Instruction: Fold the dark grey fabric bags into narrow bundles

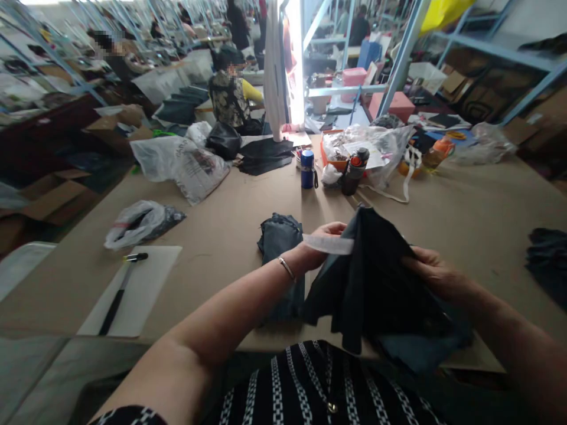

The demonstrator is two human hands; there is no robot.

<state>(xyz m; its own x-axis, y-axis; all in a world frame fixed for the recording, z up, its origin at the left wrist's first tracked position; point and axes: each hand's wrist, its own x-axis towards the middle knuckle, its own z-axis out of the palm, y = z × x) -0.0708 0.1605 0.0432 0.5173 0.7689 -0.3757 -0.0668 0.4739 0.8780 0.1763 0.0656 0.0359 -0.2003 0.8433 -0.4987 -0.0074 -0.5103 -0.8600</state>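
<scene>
My left hand (319, 245) is closed on the upper edge of a dark fabric piece (376, 283) and pinches a white paper strip (328, 244) against it. My right hand (432, 268) grips the same fabric at its right side, fingers curled into the cloth. The fabric is raised over the near edge of the brown table (478, 218) and hangs down toward my lap. A folded stack of dark denim pieces (280, 236) lies on the table just left of my left wrist, which wears a thin bangle.
A white board (146, 283) with a black-handled tool (119, 292) lies at the left. Plastic bags (142, 221), a blue bottle (307, 169) and a dark flask (354, 171) stand further back. More dark cloth (549, 260) sits at the right edge. Other people work at far tables.
</scene>
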